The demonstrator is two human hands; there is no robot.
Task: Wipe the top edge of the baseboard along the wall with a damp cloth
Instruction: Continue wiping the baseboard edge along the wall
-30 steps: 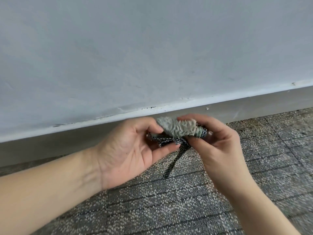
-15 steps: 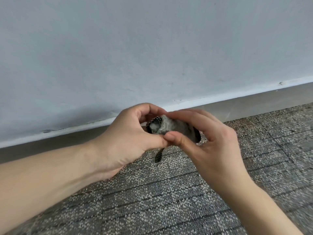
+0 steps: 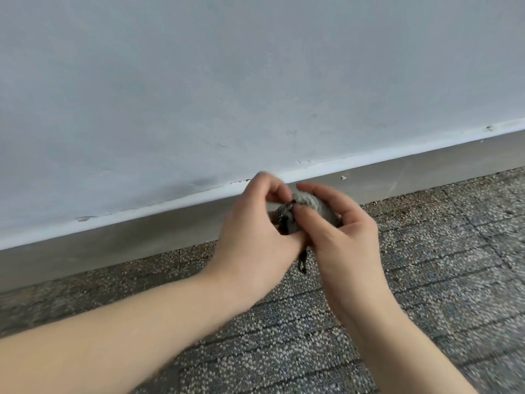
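A small grey-green cloth (image 3: 308,201) with a dark patterned edge is bunched up between both hands, just in front of the wall. My left hand (image 3: 252,237) grips its left end with fingers curled over it. My right hand (image 3: 341,226) pinches the cloth from the right, thumb on top. A dark loop (image 3: 302,261) hangs below the hands. The grey baseboard (image 3: 142,240) runs along the foot of the wall, rising to the right, and its top edge (image 3: 369,163) shows as a pale line. The cloth is held close to the baseboard, and I cannot tell if it touches.
The light grey wall (image 3: 227,81) fills the upper half, with scuffs and chipped paint near the baseboard line. Speckled grey carpet tiles (image 3: 426,265) cover the floor below the hands.
Both hands have closed tighter around the cloth, bunching it smaller, and moved up toward the baseboard. The view has shifted a little to the left.
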